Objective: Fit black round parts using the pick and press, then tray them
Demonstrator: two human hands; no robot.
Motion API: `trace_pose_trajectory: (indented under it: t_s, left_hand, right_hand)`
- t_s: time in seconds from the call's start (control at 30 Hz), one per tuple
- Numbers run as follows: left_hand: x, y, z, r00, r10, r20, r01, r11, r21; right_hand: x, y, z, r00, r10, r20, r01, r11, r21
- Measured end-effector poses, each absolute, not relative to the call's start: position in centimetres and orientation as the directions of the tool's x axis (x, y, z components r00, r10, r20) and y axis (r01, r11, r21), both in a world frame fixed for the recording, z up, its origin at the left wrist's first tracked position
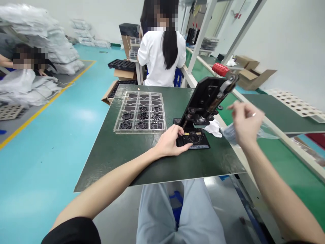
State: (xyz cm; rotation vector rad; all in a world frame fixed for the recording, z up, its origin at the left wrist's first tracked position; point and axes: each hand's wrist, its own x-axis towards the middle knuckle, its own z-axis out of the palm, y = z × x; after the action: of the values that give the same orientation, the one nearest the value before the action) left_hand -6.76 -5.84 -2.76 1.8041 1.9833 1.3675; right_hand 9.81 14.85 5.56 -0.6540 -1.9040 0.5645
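A black toggle press (203, 101) with a red-gripped lever (220, 69) stands on the dark green table. On its base plate sits a round black ring-shaped part (194, 137). My left hand (171, 140) rests at the left side of the base, thumb and fingers apart and touching it. Raised to the right of the press is my right hand (246, 120), its fingers curled together, away from the lever; whether something small is in them I cannot make out. Left of the press lies a clear compartment tray (115, 127) with round black parts in its nearer pockets.
A crumpled white cloth (214, 128) and a clear plastic bag (231, 134) lie right of the press. A green conveyor belt (279, 169) runs along the right side. A person in a white shirt (159, 57) sits ahead; another person is beside white sacks (56, 44) at left.
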Motion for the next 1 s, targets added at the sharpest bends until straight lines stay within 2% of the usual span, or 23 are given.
trace_pose_trajectory:
  t_s: [0.1,0.2,0.3,0.5,0.57,0.63,0.73,0.8,0.93,1.0]
  left_hand:
    - [-6.7,-5.8,-2.6,-0.280,0.850,0.446,0.701,-0.137,0.700]
    - [-6.6,-5.8,-2.5,-0.288,0.859,0.422,0.689,-0.120,0.715]
    - [-6.5,-5.8,-2.5,-0.275,0.862,0.426,0.689,-0.132,0.712]
    - [-6.4,-6.0,-2.5,-0.261,0.864,0.431,0.677,-0.155,0.720]
    - [-6.3,-6.0,-2.2,-0.279,0.858,0.431,0.660,-0.155,0.735]
    - [-6.1,-6.1,-1.9,-0.304,0.866,0.398,0.603,-0.148,0.784]
    - [-5.6,-6.2,-1.1,-0.275,0.921,0.276,0.453,-0.129,0.882]
    - [-5.6,-6.2,-0.6,-0.187,0.962,0.200,0.397,-0.112,0.911]
    - [-7.9,-6.4,1.4,-0.041,0.994,0.105,0.364,-0.083,0.928]
    - [-10.5,-6.8,2.9,0.004,0.998,0.067,0.401,-0.063,0.914]
  right_hand:
    - [11.7,10.7,1.6,-0.540,0.670,0.509,0.282,0.714,-0.641]
    - [11.5,8.1,0.1,-0.650,0.624,0.433,0.436,0.774,-0.459]
    - [10.5,7.2,0.2,-0.702,0.575,0.421,0.510,0.818,-0.268]
    - [10.1,7.3,1.5,-0.746,0.610,0.267,0.604,0.789,-0.116]
    - [10.5,7.2,1.7,-0.764,0.554,0.330,0.548,0.828,-0.121]
    - [10.9,6.8,1.8,-0.772,0.435,0.464,0.431,0.894,-0.121]
    - [11.5,5.6,1.7,-0.744,0.185,0.642,0.231,0.973,-0.013]
    - [12.0,4.8,1.7,-0.729,0.079,0.680,0.145,0.989,0.040]
    - [14.4,5.0,2.7,-0.709,0.051,0.704,0.064,0.998,-0.008]
    - [16.7,6.8,3.6,-0.614,-0.004,0.789,0.053,0.998,0.046]
